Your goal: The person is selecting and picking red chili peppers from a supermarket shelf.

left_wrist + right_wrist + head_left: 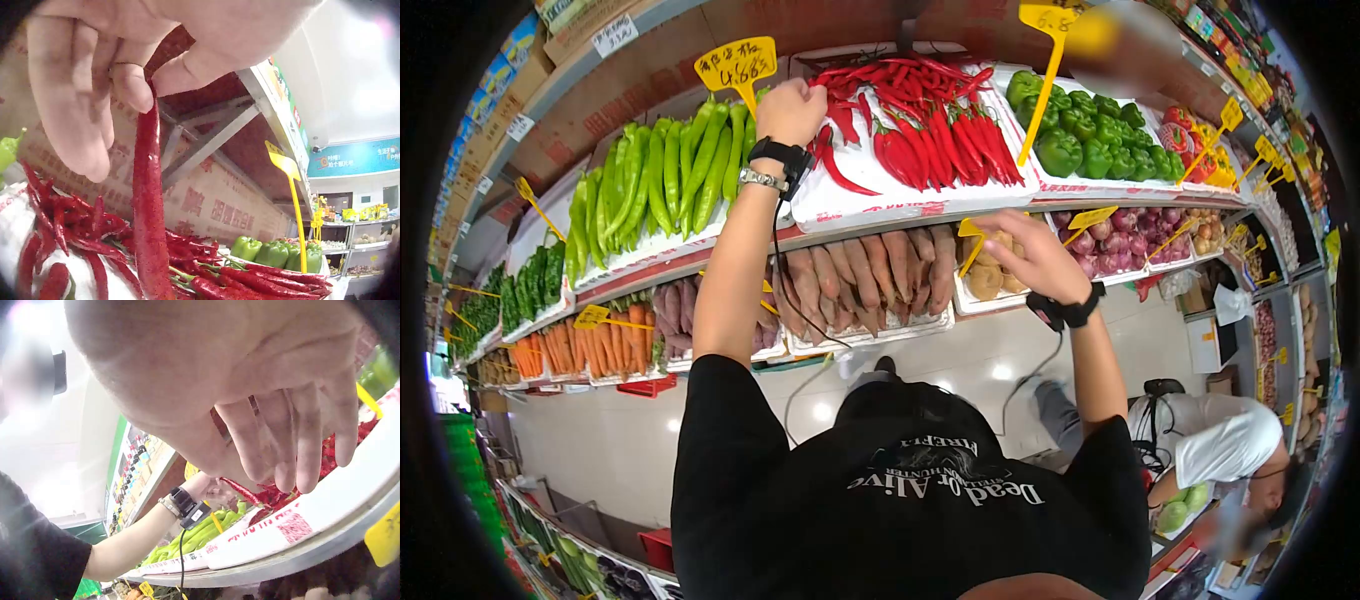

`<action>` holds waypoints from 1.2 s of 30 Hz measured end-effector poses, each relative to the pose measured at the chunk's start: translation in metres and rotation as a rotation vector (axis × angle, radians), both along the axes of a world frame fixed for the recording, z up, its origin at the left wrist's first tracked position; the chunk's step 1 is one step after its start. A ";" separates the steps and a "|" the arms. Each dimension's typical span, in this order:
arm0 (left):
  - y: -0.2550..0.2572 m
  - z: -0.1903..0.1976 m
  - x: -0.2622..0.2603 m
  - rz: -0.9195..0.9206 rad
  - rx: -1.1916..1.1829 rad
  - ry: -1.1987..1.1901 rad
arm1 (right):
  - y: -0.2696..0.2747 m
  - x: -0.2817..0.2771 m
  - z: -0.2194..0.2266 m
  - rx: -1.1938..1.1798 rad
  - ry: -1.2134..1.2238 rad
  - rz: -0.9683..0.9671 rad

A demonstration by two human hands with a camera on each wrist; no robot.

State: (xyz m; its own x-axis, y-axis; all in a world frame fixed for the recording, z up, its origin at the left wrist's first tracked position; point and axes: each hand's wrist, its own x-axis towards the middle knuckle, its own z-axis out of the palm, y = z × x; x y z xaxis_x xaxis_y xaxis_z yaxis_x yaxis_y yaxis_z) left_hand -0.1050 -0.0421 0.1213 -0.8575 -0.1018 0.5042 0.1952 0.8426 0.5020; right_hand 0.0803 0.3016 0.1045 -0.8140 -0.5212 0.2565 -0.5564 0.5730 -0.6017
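Note:
A long red chili pepper [149,200] hangs from my left hand [792,112], its top end pinched between thumb and fingertip. More red chili peppers [945,140] lie heaped on a white-lined tray [830,208] beside and below that hand. To its left are long green peppers [662,180]. My right hand [1040,258] is lower, in front of the shelf edge and over the potatoes [990,282]. Its fingers [309,444] are extended, slightly bent, with nothing held. In the right wrist view, the left hand and its chili appear beyond them.
Green bell peppers [1090,140] sit right of the chilies. Sweet potatoes [870,270] and red onions [1130,235] fill the lower shelf. A yellow price sign [740,65] stands near my left hand. Someone in a white shirt [1230,440] is at the right.

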 end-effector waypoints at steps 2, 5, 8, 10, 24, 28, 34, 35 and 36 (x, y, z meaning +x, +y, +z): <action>-0.006 -0.013 -0.013 -0.079 0.094 -0.033 | -0.024 -0.022 0.007 0.035 0.014 0.045; -0.007 -0.018 -0.010 -0.235 0.386 -0.177 | -0.049 -0.052 0.003 -0.026 0.047 0.090; -0.007 -0.014 -0.010 -0.360 0.540 -0.222 | -0.069 -0.078 0.004 -0.152 -0.107 0.026; -0.004 -0.015 0.003 -0.387 0.575 -0.232 | -0.075 -0.101 0.002 -0.221 -0.278 0.030; 0.015 -0.035 0.090 -0.458 0.056 -0.178 | -0.113 -0.166 -0.006 -0.421 -0.571 0.046; 0.006 -0.037 0.072 -0.335 -0.192 -0.381 | -0.123 -0.197 -0.023 -0.195 -0.488 0.052; 0.013 -0.042 0.025 -0.306 -0.596 -0.614 | -0.138 -0.218 -0.050 0.175 -0.171 0.144; 0.014 -0.044 0.022 -0.298 -0.608 -0.629 | -0.136 -0.220 -0.055 0.208 -0.103 0.165; 0.015 -0.046 0.021 -0.289 -0.619 -0.643 | -0.135 -0.217 -0.056 0.241 -0.035 0.185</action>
